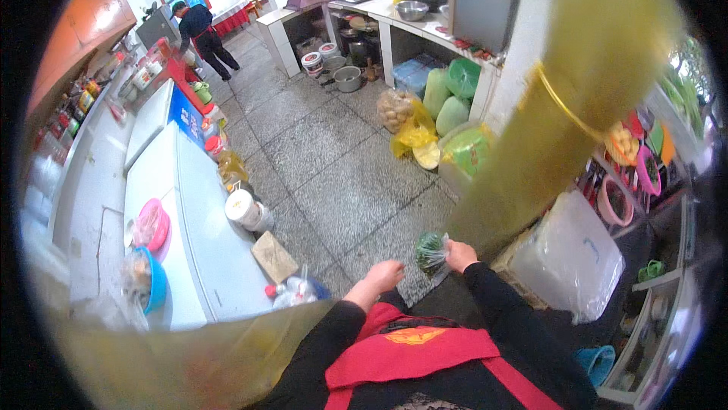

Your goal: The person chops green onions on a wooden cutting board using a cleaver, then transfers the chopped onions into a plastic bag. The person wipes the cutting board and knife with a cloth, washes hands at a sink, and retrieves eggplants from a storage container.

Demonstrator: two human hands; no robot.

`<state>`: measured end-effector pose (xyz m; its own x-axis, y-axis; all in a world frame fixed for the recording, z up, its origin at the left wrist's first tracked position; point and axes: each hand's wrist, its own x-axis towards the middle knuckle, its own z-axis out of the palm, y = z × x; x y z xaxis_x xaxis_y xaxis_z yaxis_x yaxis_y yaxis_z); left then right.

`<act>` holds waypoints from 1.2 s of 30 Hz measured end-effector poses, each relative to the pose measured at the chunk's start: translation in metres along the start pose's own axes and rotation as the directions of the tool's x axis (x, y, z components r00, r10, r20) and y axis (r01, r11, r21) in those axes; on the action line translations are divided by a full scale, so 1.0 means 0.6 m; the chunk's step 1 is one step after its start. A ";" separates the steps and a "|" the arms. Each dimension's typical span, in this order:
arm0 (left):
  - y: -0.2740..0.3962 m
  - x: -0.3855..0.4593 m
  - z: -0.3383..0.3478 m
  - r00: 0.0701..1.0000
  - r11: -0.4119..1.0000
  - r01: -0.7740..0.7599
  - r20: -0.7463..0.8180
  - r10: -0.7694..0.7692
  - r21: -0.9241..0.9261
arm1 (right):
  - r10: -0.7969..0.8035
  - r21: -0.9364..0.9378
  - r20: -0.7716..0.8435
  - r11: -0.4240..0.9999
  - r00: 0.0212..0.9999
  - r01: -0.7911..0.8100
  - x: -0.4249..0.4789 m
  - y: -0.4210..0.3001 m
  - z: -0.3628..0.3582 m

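Note:
My right hand (459, 256) grips the gathered neck of a clear plastic bag (431, 253) that bulges with green leafy vegetables. The bag hangs over the tiled floor, in front of my body. To its left, my left hand (385, 277) hovers apart from the bag with its fingers curled in, and nothing shows in it. Below both hands is the red apron (409, 347) that I wear over black sleeves.
Yellowish translucent plastic strips (529, 148) block part of the view. White chest freezers (210, 228) line the left, with jugs and buckets beside them. Wax gourds (453, 115) and bagged potatoes (395, 108) lie by the counter. A plastic-covered box (569, 250) stands right. Another person (202, 34) stands far off.

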<state>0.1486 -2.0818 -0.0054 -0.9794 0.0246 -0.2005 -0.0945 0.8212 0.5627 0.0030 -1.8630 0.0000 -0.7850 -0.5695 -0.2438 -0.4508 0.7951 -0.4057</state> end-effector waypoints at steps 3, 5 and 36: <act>-0.135 0.044 -0.049 0.969 0.988 0.157 0.191 -0.155 0.001 | -0.020 -0.002 -0.003 1.000 1.000 0.020 0.127 0.000 -0.023; -0.207 0.064 -0.122 0.932 0.962 0.273 0.244 -0.268 0.012 | 0.053 0.040 0.019 0.998 0.998 -0.054 0.192 0.001 -0.026; -1.237 0.402 -0.660 0.721 0.600 0.578 0.001 -0.693 -0.552 | 0.193 -0.308 0.112 0.939 0.975 -0.151 1.717 -0.549 -0.197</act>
<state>-0.0884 -2.9115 -0.1538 -0.6401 -0.5513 -0.5351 -0.7217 0.1925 0.6649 -0.7076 -2.6869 -0.0133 -0.8050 -0.4247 -0.4143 -0.4357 0.8971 -0.0732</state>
